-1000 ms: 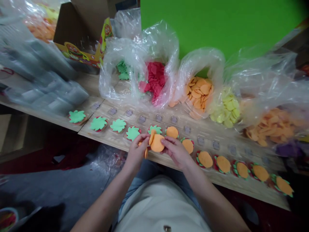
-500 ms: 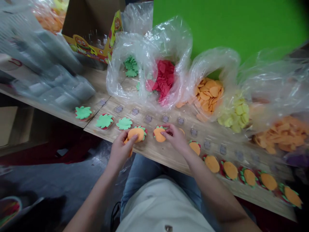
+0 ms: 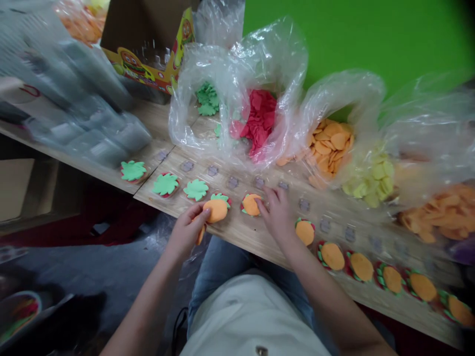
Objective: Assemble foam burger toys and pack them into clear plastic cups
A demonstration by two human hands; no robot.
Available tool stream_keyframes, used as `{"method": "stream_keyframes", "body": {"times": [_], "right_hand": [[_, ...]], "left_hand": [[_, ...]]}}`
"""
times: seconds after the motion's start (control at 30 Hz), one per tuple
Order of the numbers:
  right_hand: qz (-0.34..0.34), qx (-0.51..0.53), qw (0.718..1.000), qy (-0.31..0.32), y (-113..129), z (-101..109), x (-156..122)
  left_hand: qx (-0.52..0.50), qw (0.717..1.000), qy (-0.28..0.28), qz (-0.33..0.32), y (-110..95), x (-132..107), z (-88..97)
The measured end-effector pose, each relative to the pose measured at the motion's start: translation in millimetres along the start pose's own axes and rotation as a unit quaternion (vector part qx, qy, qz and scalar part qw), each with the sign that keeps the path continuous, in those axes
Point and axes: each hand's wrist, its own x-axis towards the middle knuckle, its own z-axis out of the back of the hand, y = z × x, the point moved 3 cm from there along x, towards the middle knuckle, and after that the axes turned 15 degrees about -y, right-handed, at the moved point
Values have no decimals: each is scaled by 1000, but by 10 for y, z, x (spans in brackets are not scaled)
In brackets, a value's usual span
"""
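My left hand (image 3: pixel 187 230) rests against an orange foam disc (image 3: pixel 217 210) lying on a stack with green leaf edges, and its fingers pinch a second orange piece (image 3: pixel 201 235) below. My right hand (image 3: pixel 276 215) has its fingers spread just right of another orange disc (image 3: pixel 251 204), touching nothing I can make out. Both stacks sit in a row on a wooden board (image 3: pixel 237 232). Left of them lie green leaf-shaped foam pieces (image 3: pixel 196 190). Further finished-looking orange-topped stacks (image 3: pixel 332 256) run off to the right.
Clear plastic bags hold red pieces (image 3: pixel 260 123), orange discs (image 3: pixel 330 146) and yellow pieces (image 3: pixel 374 180) behind the row. Small grey clips (image 3: pixel 233 182) line the board. Stacked clear trays (image 3: pixel 89 128) and a printed cardboard box (image 3: pixel 144 59) stand at the back left.
The orange disc in my left hand now lies on a stack, and my right hand has moved right off the disc beside it. The whole view has shifted slightly rightward.
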Motion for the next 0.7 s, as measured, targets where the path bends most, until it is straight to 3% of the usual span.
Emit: {"method": "stream_keyframes", "body": {"times": [0.07,0.13,0.2,0.23,0.33,0.4,0.5,0.6,0.7], "right_hand": [[-51,96,994,23,167,-31,-47],[-116,210,965,106,346,-171,-109],[-161,265,937,162,476,-352,-147],[-164,260,937,167,512,-435,-149],[-104,178,970,130,544,-608,-105],[-55,140,982,114,547,-658,-76],[-30,132,985,103,551,-646,-47],[-20,119,990,68,566,-566,-13],[96,84,991,32,632,-502,-24]], "left_hand": [[-51,997,31,58,2,-18,-20],[-59,995,53,66,7,-14,-34],[-10,999,41,3,3,25,-18],[36,998,17,-51,-6,54,5],[184,956,-62,-221,-47,120,94],[236,926,-89,-282,-58,136,156],[253,914,-106,-299,-33,131,257],[229,924,-130,-278,19,119,350],[203,936,-135,-253,61,112,389]]}}
